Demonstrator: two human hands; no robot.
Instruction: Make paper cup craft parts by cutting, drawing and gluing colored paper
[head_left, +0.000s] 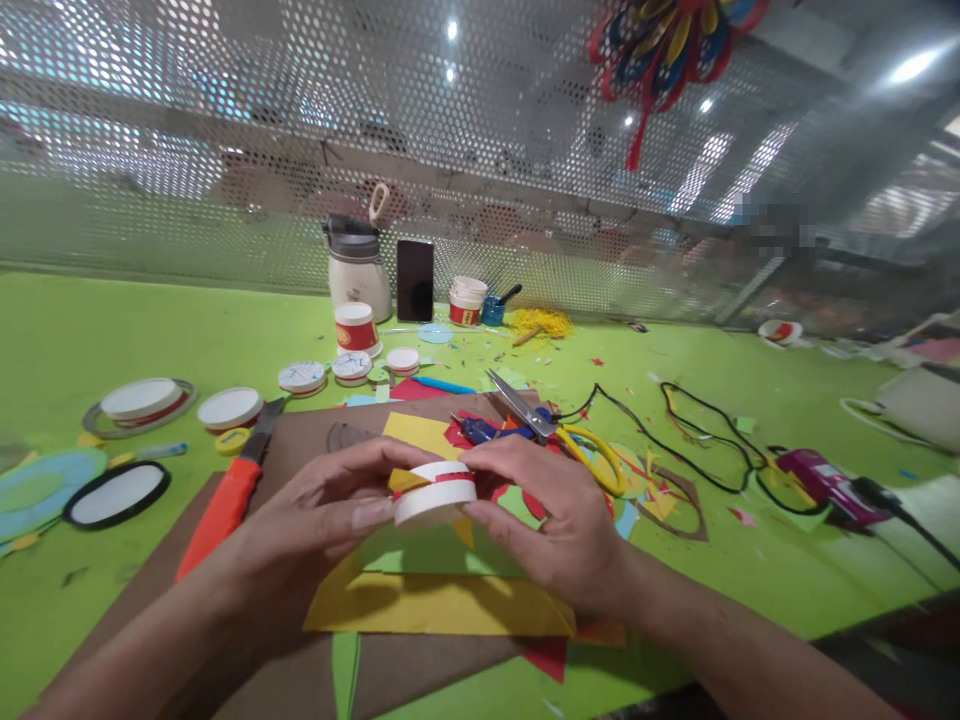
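Well, the wide lime-green table (112,330) spreads out under everything, scattered with paper scraps and backed by a perforated metal screen (187,150). On it lies a flat brown cardboard sheet (300,432), and on top of that, just under my wrists, a large yellow paper sheet (435,605) with red and green offcuts poking out around it.

My left hand (322,515) and my right hand (555,510) meet over the middle of the cardboard. Both are closed on the same piece from opposite sides, thumbs in front and fingers curled over the back.

Against the screen stands a white insulated jug with a grey lid (358,270), and a black phone (415,280) is propped just beside it. An orange-handled utility knife (225,500) lies close to my left forearm. Yellow-handled scissors (555,425) rest open right behind my right knuckles. Farther right, a looping black cord (697,440) runs to a purple glue gun (825,485), well clear of me.

Between my fingertips, raised slightly above the yellow sheet, sits the white round paper cap with a red band (435,495). A small yellow paper strip (407,480) lies against its left edge, by my left thumb.
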